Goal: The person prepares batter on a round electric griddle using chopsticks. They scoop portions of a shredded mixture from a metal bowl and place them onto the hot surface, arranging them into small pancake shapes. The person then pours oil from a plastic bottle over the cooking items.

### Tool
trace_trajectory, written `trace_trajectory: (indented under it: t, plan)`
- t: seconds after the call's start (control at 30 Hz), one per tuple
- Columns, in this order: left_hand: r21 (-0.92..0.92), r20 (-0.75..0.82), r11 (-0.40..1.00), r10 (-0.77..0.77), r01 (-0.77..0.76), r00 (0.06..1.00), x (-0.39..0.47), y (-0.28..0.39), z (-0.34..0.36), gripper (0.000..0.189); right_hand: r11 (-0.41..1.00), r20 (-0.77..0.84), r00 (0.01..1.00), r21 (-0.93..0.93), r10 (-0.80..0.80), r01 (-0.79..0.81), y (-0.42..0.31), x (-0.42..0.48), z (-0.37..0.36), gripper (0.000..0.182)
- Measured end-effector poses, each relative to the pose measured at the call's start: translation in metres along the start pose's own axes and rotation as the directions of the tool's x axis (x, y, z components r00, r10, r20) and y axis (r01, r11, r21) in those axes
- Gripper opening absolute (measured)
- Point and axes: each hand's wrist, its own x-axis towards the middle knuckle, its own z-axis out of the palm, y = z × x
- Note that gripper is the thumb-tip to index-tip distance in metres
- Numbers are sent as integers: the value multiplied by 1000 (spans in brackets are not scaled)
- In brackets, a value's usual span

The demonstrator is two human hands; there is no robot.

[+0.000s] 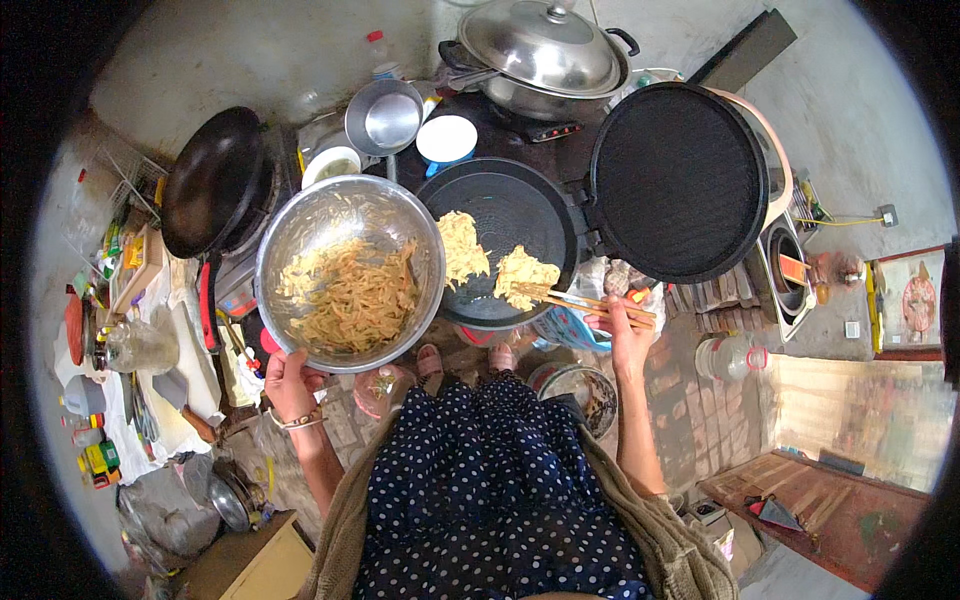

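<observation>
My left hand [289, 384] grips the near rim of a stainless steel mixing bowl [431, 315], which is tilted beside an electric griddle. Inside the bowl lies a battered mix of shredded vegetable [352, 300]. My right hand [622, 330] holds wooden chopsticks [592, 306], their tips on a clump of batter [525, 274] on the griddle's dark round lower plate [517, 195]. A second clump [461, 247] sits on the plate's left side, partly hidden by the bowl. The griddle's lid [679, 180] is folded back to the right.
Behind the griddle stand a lidded steel wok [544, 52], a blue-and-white cup [448, 140], a small saucepan [384, 116] and a white bowl [330, 165]. A black frying pan [212, 180] with a red-edged handle rests at left. On the floor stands a bucket [581, 401] near my feet.
</observation>
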Motion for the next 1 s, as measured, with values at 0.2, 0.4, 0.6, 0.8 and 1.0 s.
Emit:
trace_trajectory:
  t: [0.2,0.4,0.6,0.8,1.0]
  plan:
    - [-29,-16,1000,5,-5,1000,1,-1,-5,11,996,44,999,85,27,-31,10,1,6,17]
    - [-31,-27,1000,4,-5,1000,2,0,-13,11,998,77,996,56,34,-38,19,-3,13,20]
    - [-50,-16,999,16,-16,1000,6,-4,-21,9,996,74,996,69,53,-58,19,-2,12,20]
    - [-59,-37,998,23,-25,999,5,-1,-23,12,993,52,995,73,89,-92,17,-2,22,20]
    - [-99,-47,994,32,-37,998,6,-5,-28,10,999,10,1000,45,25,-26,16,3,22,21]
